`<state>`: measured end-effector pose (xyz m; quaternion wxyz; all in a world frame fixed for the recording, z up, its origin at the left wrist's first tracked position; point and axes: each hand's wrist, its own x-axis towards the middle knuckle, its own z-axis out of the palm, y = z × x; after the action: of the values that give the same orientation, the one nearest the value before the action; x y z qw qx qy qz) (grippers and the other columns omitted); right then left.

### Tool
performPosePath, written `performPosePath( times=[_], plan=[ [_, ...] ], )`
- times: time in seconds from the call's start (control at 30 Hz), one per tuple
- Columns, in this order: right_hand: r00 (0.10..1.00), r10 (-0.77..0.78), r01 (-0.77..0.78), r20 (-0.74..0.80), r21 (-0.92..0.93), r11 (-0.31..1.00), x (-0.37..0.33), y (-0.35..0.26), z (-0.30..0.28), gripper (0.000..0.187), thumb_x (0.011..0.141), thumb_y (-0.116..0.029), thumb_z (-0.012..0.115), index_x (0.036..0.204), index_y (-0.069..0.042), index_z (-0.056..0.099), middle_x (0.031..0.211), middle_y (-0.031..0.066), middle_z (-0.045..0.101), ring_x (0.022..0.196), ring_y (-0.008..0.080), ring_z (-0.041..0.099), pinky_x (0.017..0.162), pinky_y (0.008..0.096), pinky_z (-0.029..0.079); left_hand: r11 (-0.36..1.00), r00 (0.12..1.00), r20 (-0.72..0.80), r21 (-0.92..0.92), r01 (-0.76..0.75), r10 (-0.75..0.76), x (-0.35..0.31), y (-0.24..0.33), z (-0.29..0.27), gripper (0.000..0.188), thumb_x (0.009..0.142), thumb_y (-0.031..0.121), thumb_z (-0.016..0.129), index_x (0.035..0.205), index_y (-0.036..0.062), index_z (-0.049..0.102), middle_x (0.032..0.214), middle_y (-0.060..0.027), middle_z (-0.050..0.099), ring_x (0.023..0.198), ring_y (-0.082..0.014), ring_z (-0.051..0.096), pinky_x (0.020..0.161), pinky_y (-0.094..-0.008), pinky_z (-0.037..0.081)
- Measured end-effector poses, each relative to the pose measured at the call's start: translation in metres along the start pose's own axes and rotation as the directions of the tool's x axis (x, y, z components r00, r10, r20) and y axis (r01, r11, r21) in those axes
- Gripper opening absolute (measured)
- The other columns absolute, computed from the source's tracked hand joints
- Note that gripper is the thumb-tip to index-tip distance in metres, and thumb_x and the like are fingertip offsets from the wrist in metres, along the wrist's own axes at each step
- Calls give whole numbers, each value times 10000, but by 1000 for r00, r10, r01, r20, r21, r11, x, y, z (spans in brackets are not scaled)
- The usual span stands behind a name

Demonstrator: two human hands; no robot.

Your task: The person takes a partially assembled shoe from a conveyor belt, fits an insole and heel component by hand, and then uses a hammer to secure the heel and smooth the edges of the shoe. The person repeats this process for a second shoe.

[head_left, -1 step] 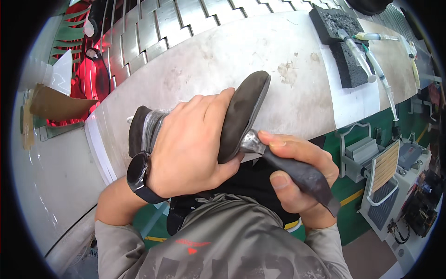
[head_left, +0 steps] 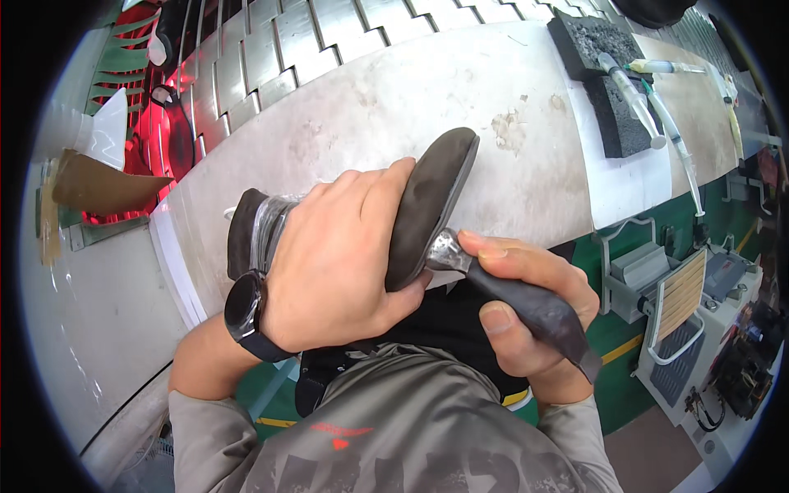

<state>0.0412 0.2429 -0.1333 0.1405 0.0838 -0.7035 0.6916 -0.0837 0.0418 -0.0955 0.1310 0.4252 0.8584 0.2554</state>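
A dark brown shoe (head_left: pixel 433 197) is held with its toe pointing up and its sole edge facing right. My left hand (head_left: pixel 333 259) wraps over its middle, fingers and thumb closed on it. Left of that hand, its ankle end (head_left: pixel 243 234) shows, with clear plastic film (head_left: pixel 271 222) around it. My right hand (head_left: pixel 549 267) grips a tool with a dark wrapped handle (head_left: pixel 530 308) between fingers and thumb. The tool's shiny metal neck (head_left: pixel 448 251) meets the sole edge near my left thumb. Its working tip is hidden there, so I cannot tell its kind.
Beneath the shoe lies a stained pale work surface (head_left: pixel 329 140), with a metal slat conveyor (head_left: pixel 304 41) beyond it. At the right, several syringes (head_left: pixel 633 99) rest on and beside black foam blocks (head_left: pixel 616 119). A brown cardboard piece (head_left: pixel 107 185) and red-lit machine opening (head_left: pixel 152 131) are at left.
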Motion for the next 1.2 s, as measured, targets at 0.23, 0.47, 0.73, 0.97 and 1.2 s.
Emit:
performPosePath(
  times=[0.23,0.47,0.73,0.97,1.2],
  plan=[
    [1000,15,-15,-18,-50,999,14,-9,-4,371,819,-11,805,1160,89,699,1167,263,759,1058,362,779,911,407,639,1000,1000,-11,-6,-28,28,2,0,-2,862,666,136,874,1422,-70,512,1108,-230,659,987,-416,655,859,-474,520],
    [1000,-7,10,27,-123,992,31,-17,-16,402,816,-18,812,1187,84,699,1149,263,764,1058,352,783,881,390,643,999,1000,28,-39,-11,12,3,1,-7,970,626,192,923,1438,-106,484,1166,-240,656,1011,-429,649,884,-493,505],
    [830,535,-455,-159,362,813,76,-7,-37,344,950,-141,674,1184,110,698,1148,232,770,1053,251,750,964,357,599,998,999,6,-45,-40,41,-2,-6,-7,996,624,219,935,1443,-115,475,1211,-246,650,1044,-416,643,898,-482,498],
    [929,362,-366,-78,-60,929,74,-21,-35,315,931,-82,686,1193,90,713,1104,182,791,920,133,718,842,265,565,999,1000,12,-35,-20,21,-4,-3,-9,1004,629,217,929,1453,-113,460,1221,-239,636,1033,-407,627,881,-483,490],
    [904,426,-420,-17,-216,882,64,-49,-24,333,928,-63,751,1239,49,714,995,91,787,785,67,662,719,219,526,999,1000,9,-49,-23,23,-7,-5,-8,1009,631,221,929,1456,-113,452,1232,-238,636,1050,-408,629,886,-486,493]
  ],
)
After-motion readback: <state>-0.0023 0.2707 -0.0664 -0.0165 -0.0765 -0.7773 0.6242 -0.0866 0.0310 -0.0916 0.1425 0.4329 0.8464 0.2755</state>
